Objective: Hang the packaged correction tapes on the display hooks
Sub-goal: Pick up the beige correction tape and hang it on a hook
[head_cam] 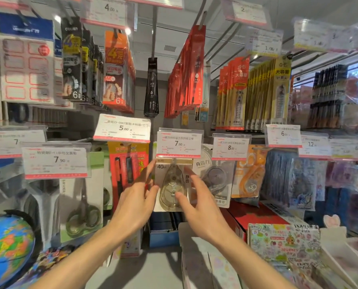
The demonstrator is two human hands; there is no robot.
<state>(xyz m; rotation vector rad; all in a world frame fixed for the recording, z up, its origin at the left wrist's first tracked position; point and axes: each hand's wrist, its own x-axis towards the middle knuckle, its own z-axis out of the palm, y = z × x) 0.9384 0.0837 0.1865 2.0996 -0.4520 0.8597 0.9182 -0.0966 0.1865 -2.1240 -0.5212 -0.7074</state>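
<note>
A packaged correction tape [170,184], a clear teardrop dispenser on a white card marked 40m, hangs just under the 7.90 price tag [178,145]. My left hand [135,202] touches the pack's left edge with its fingertips. My right hand [197,202] has its thumb on the pack's front and its fingers at the right edge. The hook itself is hidden behind the price tag. More correction tape packs [214,176] hang behind and to the right.
Scissors packs [83,197] hang at the left, red pen packs [128,163] beside the tape. An orange tape pack [249,176] hangs to the right. A globe [7,247] sits low left, sticker books [282,245] low right. Upper hooks carry many pen refill packs.
</note>
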